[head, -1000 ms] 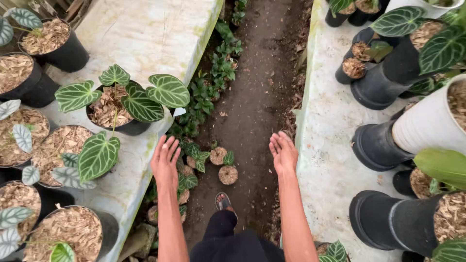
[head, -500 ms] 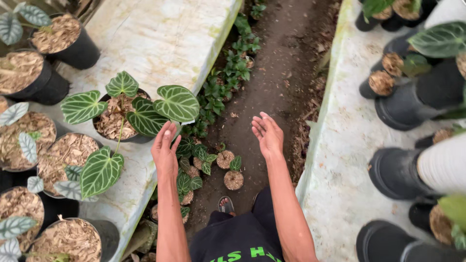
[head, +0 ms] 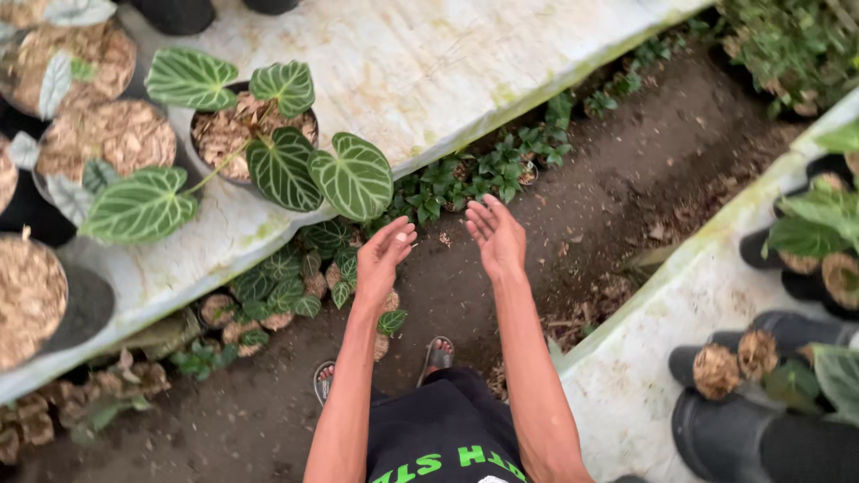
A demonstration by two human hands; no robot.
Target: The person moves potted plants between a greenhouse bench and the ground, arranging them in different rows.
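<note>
L hand [head: 385, 255] + R hand [head: 495, 234] spread, empty, nr potted velvet-leaf plant [head: 268, 148]. Leaves fragile; pot prob light, grip rim w/ both.

I see dark green leaves [head: 355, 176] patterned with pale, almost white veins on the plant in the black pot [head: 208, 156]. The potting mix [head: 228, 130] in it is light brown and flaky. The surface [head: 429, 72] below is off-white, stained yellowish and edged with green algae. The path [head: 644, 170] is dark brown earth, and small plain green plants [head: 492, 170] line its edge. My shorts [head: 438, 429] are black with bright green lettering. On the right surface [head: 644, 358], the pots [head: 716, 429] are black too.
</note>
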